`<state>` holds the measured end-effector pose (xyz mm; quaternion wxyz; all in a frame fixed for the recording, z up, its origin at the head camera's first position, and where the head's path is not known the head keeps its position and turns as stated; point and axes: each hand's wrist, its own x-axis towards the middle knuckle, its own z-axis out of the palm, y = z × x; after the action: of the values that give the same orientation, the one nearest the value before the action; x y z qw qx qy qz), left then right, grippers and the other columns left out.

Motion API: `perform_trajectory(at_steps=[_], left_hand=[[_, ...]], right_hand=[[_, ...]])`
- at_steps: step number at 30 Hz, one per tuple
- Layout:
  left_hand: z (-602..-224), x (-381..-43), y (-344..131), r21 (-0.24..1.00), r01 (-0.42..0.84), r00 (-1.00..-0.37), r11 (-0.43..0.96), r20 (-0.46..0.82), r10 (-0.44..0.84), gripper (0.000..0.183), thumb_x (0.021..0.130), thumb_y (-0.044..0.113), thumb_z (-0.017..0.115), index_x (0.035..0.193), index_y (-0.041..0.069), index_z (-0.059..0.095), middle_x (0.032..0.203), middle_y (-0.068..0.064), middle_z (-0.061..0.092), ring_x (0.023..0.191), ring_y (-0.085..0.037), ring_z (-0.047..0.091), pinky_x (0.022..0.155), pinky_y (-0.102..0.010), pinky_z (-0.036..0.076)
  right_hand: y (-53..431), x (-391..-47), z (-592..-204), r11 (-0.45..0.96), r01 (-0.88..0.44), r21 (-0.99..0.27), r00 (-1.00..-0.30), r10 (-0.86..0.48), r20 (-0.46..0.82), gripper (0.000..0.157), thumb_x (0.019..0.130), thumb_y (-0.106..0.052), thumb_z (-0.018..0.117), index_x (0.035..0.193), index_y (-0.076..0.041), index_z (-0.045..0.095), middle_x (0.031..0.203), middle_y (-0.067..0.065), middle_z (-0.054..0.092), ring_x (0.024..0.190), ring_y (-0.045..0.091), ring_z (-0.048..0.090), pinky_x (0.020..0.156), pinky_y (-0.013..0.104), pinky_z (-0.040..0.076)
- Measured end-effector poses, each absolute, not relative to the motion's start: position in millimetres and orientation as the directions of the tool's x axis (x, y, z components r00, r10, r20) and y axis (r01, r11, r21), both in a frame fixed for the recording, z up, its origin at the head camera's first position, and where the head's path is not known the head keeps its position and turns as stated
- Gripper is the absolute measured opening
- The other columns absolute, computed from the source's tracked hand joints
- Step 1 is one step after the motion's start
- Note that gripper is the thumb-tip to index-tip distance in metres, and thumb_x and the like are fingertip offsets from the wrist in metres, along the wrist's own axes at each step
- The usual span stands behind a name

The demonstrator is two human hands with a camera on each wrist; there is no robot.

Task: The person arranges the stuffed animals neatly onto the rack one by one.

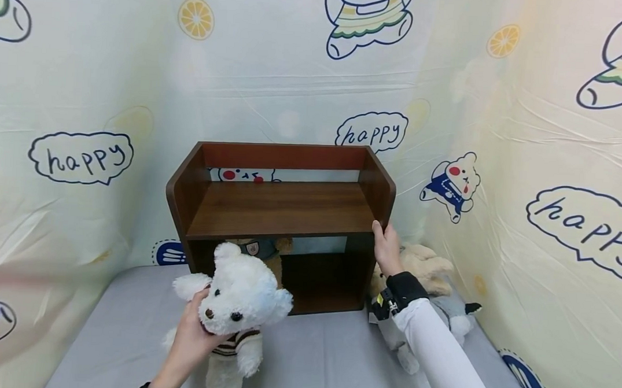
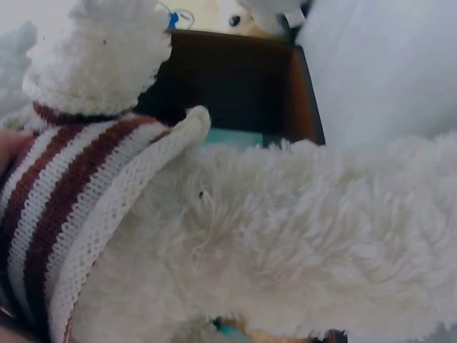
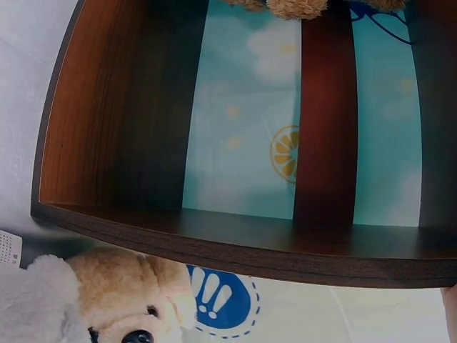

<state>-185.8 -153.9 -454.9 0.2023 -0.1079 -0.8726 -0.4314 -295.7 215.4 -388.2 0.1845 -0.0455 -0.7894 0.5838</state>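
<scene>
A white teddy bear (image 1: 244,286) in a brown-and-white striped sweater hangs upright in front of a dark brown two-tier wooden shelf (image 1: 284,207). My left hand (image 1: 195,331) grips it around the neck, below the head. Close up in the left wrist view, the striped sweater (image 2: 78,193) and white fur fill most of the picture. On the shelf's right side panel, my right hand (image 1: 388,248) holds the front edge, thumb toward the inside. Only a sliver of that hand shows at the right border of the right wrist view. Inside the lower tier, left, a brown teddy bear (image 1: 274,265) is partly hidden.
To the right of the shelf lie a beige plush toy (image 1: 426,265) and a grey-and-white plush toy (image 1: 454,316), partly behind my right forearm. A grey cloth (image 1: 325,356) covers the tabletop. Printed curtains (image 1: 284,100) hang behind and at both sides.
</scene>
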Motion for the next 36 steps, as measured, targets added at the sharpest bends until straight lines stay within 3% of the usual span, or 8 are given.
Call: perform_trajectory(at_steps=[8,13,16,25,27,31,34,36], left_hand=[[-451,-187,-125,0.773,0.394,-0.884,0.497,0.466,-0.024,0.082,0.060,0.004,0.082,0.128,-0.002,0.036,0.122,-0.024,0.044,0.110,-0.035,0.042,0.087,-0.049,0.034],[-449,-184,-103,0.839,0.399,-0.891,0.370,0.451,-0.062,0.079,0.064,0.003,0.080,0.130,0.004,0.037,0.126,-0.014,0.044,0.112,-0.011,0.042,0.090,-0.028,0.035],[-450,-183,-93,0.861,0.406,-0.889,0.307,0.450,-0.086,0.077,0.067,0.002,0.079,0.131,0.006,0.037,0.128,-0.010,0.044,0.111,-0.005,0.040,0.092,-0.024,0.034],[-436,-176,-60,0.877,0.387,-0.878,0.286,0.445,-0.176,0.074,0.069,0.004,0.078,0.129,0.002,0.036,0.125,-0.017,0.043,0.113,-0.031,0.042,0.092,-0.046,0.034],[-447,-182,-56,0.858,0.453,-0.846,0.244,0.499,-0.187,0.075,0.070,0.008,0.079,0.131,0.006,0.036,0.126,-0.015,0.043,0.114,-0.030,0.042,0.093,-0.046,0.034],[-544,-236,-54,0.796,0.536,-0.779,0.281,0.595,-0.200,0.087,0.069,0.023,0.080,0.139,0.017,0.029,0.136,-0.004,0.037,0.122,-0.022,0.038,0.098,-0.038,0.031],[-620,-279,-49,0.811,0.507,-0.786,0.293,0.574,-0.228,0.096,0.066,0.026,0.082,0.143,0.022,0.024,0.141,0.004,0.031,0.126,-0.016,0.033,0.101,-0.034,0.028],[-640,-291,-43,0.827,0.510,-0.794,0.238,0.559,-0.240,0.098,0.065,0.024,0.082,0.143,0.024,0.024,0.142,0.005,0.030,0.127,-0.017,0.033,0.101,-0.038,0.028]], right_hand=[[215,-296,-386,0.292,-0.136,-0.947,-0.937,0.273,0.218,0.038,0.099,-0.028,0.035,0.122,0.002,0.042,0.126,0.017,0.045,0.106,0.027,0.039,0.088,0.041,0.032],[216,-296,-386,0.298,-0.138,-0.945,-0.934,0.279,0.224,0.035,0.100,-0.027,0.035,0.117,0.003,0.043,0.118,0.017,0.047,0.101,0.027,0.039,0.082,0.037,0.030],[215,-296,-387,0.300,-0.146,-0.943,-0.932,0.279,0.232,0.035,0.099,-0.027,0.035,0.116,0.003,0.043,0.118,0.017,0.047,0.101,0.027,0.039,0.082,0.037,0.031],[214,-297,-386,0.308,-0.146,-0.940,-0.925,0.295,0.241,0.031,0.099,-0.026,0.036,0.110,0.001,0.044,0.111,0.016,0.047,0.097,0.026,0.039,0.078,0.035,0.029],[214,-296,-386,0.305,-0.147,-0.941,-0.925,0.294,0.240,0.031,0.099,-0.026,0.036,0.109,0.002,0.045,0.111,0.017,0.047,0.098,0.026,0.039,0.078,0.035,0.029],[215,-297,-387,0.309,-0.150,-0.939,-0.925,0.293,0.244,0.031,0.099,-0.026,0.036,0.108,0.002,0.045,0.110,0.017,0.047,0.097,0.027,0.039,0.077,0.035,0.029],[215,-297,-388,0.312,-0.147,-0.939,-0.925,0.293,0.242,0.030,0.099,-0.026,0.036,0.107,0.002,0.044,0.106,0.015,0.046,0.095,0.026,0.039,0.075,0.034,0.028],[215,-297,-388,0.311,-0.148,-0.939,-0.924,0.296,0.244,0.030,0.099,-0.026,0.036,0.105,0.002,0.044,0.102,0.015,0.044,0.093,0.027,0.039,0.074,0.034,0.027]])
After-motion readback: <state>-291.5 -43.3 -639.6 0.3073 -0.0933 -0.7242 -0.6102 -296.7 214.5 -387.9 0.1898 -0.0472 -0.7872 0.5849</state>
